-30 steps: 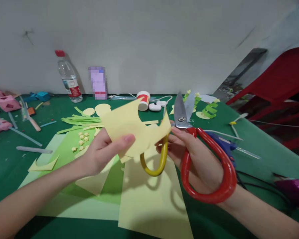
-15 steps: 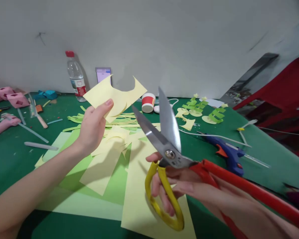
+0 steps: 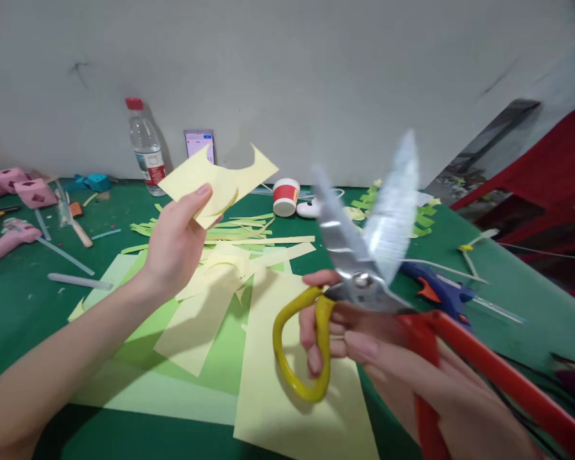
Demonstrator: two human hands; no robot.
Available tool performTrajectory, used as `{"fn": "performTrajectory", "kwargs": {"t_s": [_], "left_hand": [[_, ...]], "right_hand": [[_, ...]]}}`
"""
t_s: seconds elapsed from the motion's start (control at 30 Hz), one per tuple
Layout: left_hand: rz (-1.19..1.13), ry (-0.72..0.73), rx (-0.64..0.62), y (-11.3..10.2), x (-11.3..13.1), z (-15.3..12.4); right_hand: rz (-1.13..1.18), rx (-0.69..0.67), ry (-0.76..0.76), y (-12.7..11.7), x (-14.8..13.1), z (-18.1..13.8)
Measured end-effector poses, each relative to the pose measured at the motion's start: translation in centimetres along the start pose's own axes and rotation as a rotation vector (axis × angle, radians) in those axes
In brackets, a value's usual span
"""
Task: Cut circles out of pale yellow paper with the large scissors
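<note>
Scissors [image 3: 362, 280] in the right hand [image 3: 397, 364] have swung rightward and more upright, blades wide apart, fingers curled at the yellow loop. Yellow paper [image 3: 227, 182] is raised above the table [image 3: 14, 297]; the left hand [image 3: 175, 246] pinches its lower part, perhaps to leave the curved edge uncovered. Along the table's far edge, the bottle's [image 3: 146, 150] label and the phone's [image 3: 200, 144] text are unreadable.

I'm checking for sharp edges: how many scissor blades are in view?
2: a narrow silver metal blade, and to its right a broad silver metal blade, splayed above the right hand.
</note>
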State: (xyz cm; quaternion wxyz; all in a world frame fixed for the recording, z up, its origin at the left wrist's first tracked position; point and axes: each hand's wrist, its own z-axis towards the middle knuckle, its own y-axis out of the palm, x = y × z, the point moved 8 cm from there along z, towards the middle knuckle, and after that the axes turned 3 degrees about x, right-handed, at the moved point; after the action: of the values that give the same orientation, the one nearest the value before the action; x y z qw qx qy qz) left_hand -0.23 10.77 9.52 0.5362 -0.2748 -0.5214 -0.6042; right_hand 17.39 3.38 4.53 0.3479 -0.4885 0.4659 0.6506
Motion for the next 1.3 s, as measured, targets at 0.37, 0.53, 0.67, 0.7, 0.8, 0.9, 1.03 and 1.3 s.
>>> {"fn": "performTrajectory", "kwargs": {"t_s": [0.37,0.53,0.67,0.7,0.8,0.9,1.03,1.3], "left_hand": [[-0.006,-0.459,-0.371,2.3,-4.5,-2.0],[0.15,-0.544,-0.539,2.5,-5.3,-3.4],[0.269,-0.537,-0.777,3.6,-4.8,-4.8],[0.314,-0.516,-0.827,3.8,-4.6,-5.1],[0.478,-0.443,-0.903,4.2,-4.1,-5.6],[0.638,-0.38,-0.901,4.2,-3.8,-5.7],[0.77,-0.308,-0.885,4.1,-3.5,-5.6],[0.876,-0.249,-0.887,4.1,-3.6,-5.4]], "right_hand": [[0.004,0.054,0.017,-3.5,-4.5,2.4],[-0.061,-0.204,0.097,-2.9,-3.0,3.4],[-0.076,-0.374,0.182,-1.8,-1.5,2.8],[-0.064,-0.377,0.188,-1.7,-1.4,2.7],[-0.049,-0.375,0.203,-1.4,-1.1,2.5],[-0.086,-0.351,0.223,-1.6,-0.8,2.5],[-0.139,-0.236,0.23,-2.8,-0.4,2.7],[-0.181,-0.228,0.189,-3.4,-0.7,2.8]]}}
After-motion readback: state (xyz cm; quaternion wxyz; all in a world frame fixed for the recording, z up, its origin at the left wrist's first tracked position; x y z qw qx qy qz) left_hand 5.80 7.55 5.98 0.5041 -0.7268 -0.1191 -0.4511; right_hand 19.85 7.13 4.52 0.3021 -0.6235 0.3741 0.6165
